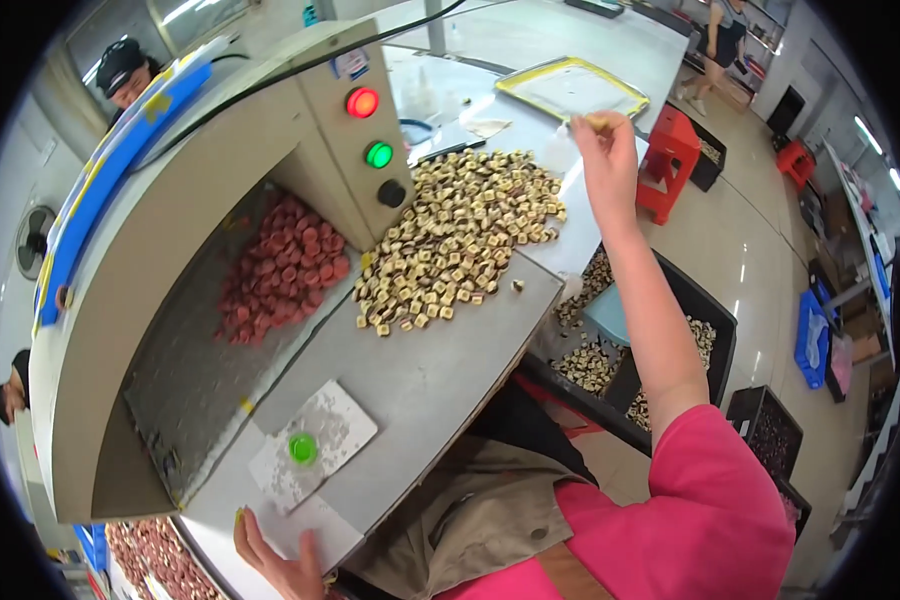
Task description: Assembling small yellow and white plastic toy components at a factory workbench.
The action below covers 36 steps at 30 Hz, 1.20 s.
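My left hand rests at the table's near left edge, beside a white pad. Its fingers are apart, with yellow on one fingertip and nothing held. On the pad stands a small round green piece with grey smudges around it. My right arm is stretched to the far right, where my right hand is raised in front of a yellow-rimmed tray. Its thumb and fingers are drawn together; whatever they hold is too small to make out. Nearer lies a heap of small cream-and-dark square-faced pieces.
A beige machine housing with a red light and green light arches over a pile of dark red round pieces. A black crate of small pieces stands right, near a red stool. Other people are in the background.
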Available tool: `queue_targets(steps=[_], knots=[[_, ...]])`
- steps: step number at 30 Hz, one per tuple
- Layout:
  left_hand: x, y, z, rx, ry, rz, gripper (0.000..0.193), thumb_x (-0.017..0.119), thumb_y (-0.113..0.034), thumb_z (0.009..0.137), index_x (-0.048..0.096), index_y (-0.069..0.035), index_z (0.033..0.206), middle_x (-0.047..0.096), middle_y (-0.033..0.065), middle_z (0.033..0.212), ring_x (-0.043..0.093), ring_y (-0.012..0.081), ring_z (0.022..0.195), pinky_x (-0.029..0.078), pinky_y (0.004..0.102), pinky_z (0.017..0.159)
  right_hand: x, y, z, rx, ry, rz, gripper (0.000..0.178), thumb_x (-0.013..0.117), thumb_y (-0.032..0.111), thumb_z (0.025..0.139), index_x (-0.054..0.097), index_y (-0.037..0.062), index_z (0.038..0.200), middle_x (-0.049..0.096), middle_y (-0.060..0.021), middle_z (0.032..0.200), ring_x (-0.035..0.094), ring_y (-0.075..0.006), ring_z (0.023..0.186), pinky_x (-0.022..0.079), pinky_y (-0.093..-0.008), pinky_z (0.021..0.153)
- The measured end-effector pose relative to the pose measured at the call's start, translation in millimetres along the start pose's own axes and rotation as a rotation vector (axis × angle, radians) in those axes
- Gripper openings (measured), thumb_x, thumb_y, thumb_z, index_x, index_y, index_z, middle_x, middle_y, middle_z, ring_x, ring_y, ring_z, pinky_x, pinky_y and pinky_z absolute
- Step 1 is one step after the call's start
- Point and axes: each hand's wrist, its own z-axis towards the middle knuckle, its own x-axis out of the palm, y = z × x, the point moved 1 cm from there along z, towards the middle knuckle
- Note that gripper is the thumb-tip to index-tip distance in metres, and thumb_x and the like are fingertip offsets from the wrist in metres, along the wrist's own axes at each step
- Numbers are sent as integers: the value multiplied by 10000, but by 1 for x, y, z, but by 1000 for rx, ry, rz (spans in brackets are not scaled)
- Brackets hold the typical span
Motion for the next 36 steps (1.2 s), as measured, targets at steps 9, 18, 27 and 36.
queue_targets(steps=[9, 18, 27, 36], knots=[[18, -11, 23, -10, 82, -247, 661, 705, -190, 740, 441, -8, 1318, 416, 198, 1335, 407, 342, 1222, 347, 411, 1011, -4, -114, 13, 104, 249, -413, 563, 745, 422, 752, 579, -1, 1085, 636, -114, 894, 594, -247, 822, 463, -349, 780], [36, 21, 33, -100, 180, -324, 740, 800, -259, 660, 487, -54, 1299, 418, 176, 1313, 401, 365, 1215, 355, 414, 1013, 13, -23, -16, 260, 501, -307, 449, 623, 369, 881, 594, -8, 1122, 643, -54, 978, 559, -115, 887, 437, -283, 812], [27, 36, 15, -131, 128, -434, 719, 815, -286, 631, 531, -79, 1259, 478, 120, 1198, 468, 315, 1106, 418, 391, 941, 92, 129, -163, 191, 1172, 138, 356, 718, 67, 777, 584, 10, 1102, 615, -35, 985, 562, -129, 961, 456, -297, 819], [27, 49, 10, -87, 74, -434, 705, 810, -284, 617, 547, -114, 1249, 504, 92, 1165, 475, 295, 1096, 416, 387, 938, 149, 180, -220, -442, 1492, -65, 342, 763, 273, 723, 619, 33, 921, 562, -102, 831, 553, -282, 789, 448, -348, 690]])
